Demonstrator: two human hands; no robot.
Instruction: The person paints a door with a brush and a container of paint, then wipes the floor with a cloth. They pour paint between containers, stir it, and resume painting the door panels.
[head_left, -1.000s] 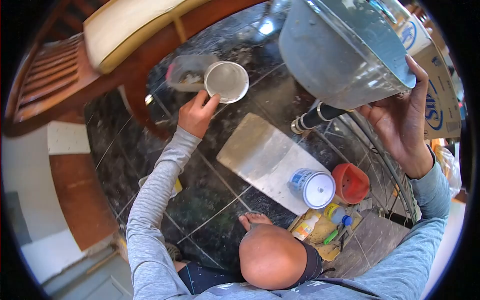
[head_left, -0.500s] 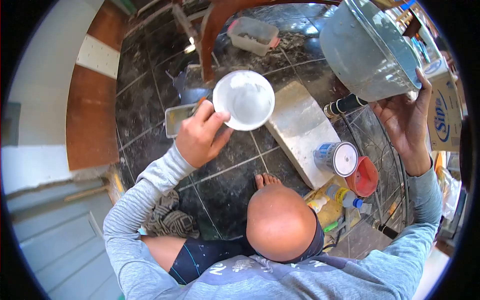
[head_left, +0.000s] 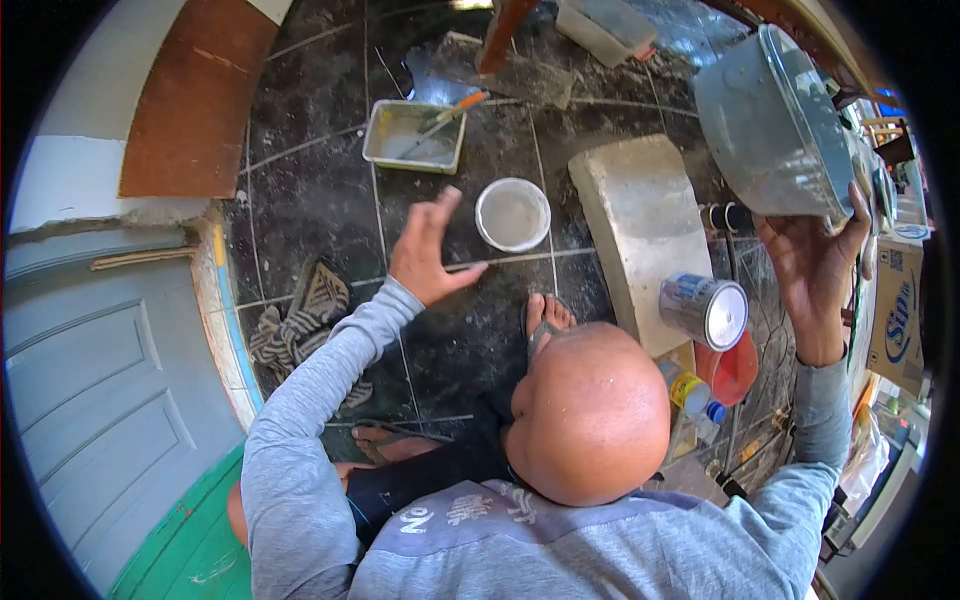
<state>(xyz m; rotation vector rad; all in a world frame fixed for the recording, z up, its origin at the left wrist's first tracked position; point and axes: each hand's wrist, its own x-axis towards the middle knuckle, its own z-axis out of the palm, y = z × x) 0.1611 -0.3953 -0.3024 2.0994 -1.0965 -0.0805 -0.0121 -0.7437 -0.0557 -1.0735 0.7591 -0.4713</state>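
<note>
On the dark tiled floor stands a small white tub (head_left: 513, 215), with something pale inside. Just to its left is my left hand (head_left: 430, 250), its fingers spread and nothing in them. My right hand (head_left: 808, 235) grips the lower rim of a large grey bucket (head_left: 765, 130), which is tipped on its side at the upper right. Beyond my left hand sits a rectangular plastic container (head_left: 390, 135), and a brush (head_left: 440, 122) with an orange handle lies across it.
A pale stone block (head_left: 640, 225) lies right of the tub, beside a paint can (head_left: 705, 310), a red bowl (head_left: 732, 368) and a plastic bottle (head_left: 690, 390). A striped cloth (head_left: 305, 320) lies at left. Another plastic box (head_left: 605, 30) stands at the back, near a cardboard box (head_left: 895, 325) at far right.
My left hand has let go of the white tub, which now rests on the floor. My right hand still holds the grey bucket. The view has shifted.
</note>
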